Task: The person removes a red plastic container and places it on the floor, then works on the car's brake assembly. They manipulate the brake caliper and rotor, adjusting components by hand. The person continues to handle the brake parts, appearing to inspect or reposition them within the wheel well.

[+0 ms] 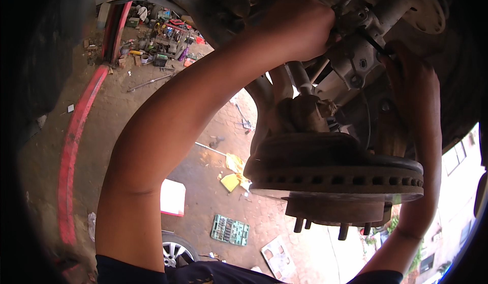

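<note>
Both my arms reach up around a car's suspension strut (351,63), with a bracket and bolt heads showing on it. My left hand (307,24) is closed in a fist against the strut's left side; whatever its fingers hold is hidden. On the right side, my right hand (414,83) has its fingers closed on the end of a slim dark bar-shaped tool (374,42), which lies across the bracket. Its far end is too dark to make out. Below the hands hangs a vented brake disc (338,177) on its hub (335,210), studs pointing down.
A red-painted post (76,146) stands at the left. Across the paved floor lie a green socket set case (230,229), a wheel (178,251), a white box (173,197), a yellow cloth (231,182) and a pale tray (278,257). Tools clutter the far left (162,40).
</note>
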Demonstrator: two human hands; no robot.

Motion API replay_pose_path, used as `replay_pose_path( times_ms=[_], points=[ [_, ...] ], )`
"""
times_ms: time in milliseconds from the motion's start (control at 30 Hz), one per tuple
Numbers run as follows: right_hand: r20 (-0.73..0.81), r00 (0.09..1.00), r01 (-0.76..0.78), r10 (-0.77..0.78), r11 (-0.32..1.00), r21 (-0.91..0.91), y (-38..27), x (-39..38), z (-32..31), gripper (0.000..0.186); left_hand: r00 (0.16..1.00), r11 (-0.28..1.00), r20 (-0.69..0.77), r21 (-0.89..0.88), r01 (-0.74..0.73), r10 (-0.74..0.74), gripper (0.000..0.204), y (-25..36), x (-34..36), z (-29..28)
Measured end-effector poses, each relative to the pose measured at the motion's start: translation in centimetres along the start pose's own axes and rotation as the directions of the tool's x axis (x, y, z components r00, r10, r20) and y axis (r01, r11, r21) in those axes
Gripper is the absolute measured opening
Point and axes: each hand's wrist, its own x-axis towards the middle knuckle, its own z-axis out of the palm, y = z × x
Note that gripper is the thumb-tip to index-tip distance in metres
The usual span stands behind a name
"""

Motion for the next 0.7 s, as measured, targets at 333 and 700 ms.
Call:
replay_pose_path(
  times_ms=[333,700],
  points=[
    [-0.033,0.945,0.325,-0.326,0.945,-0.028,0.5,0.3,0.3,0.022,0.969,0.992,-0.219,0.081,-0.101,0.117,0.029,-1.5,0.1,1.8],
    [0.001,0.971,0.24,-0.24,0.969,0.053,-0.7,0.7,-1.3,0.02,0.994,0.997,-0.072,0.001,0.083,-0.082,0.03,1.1,-0.9,0.7]
  ],
)
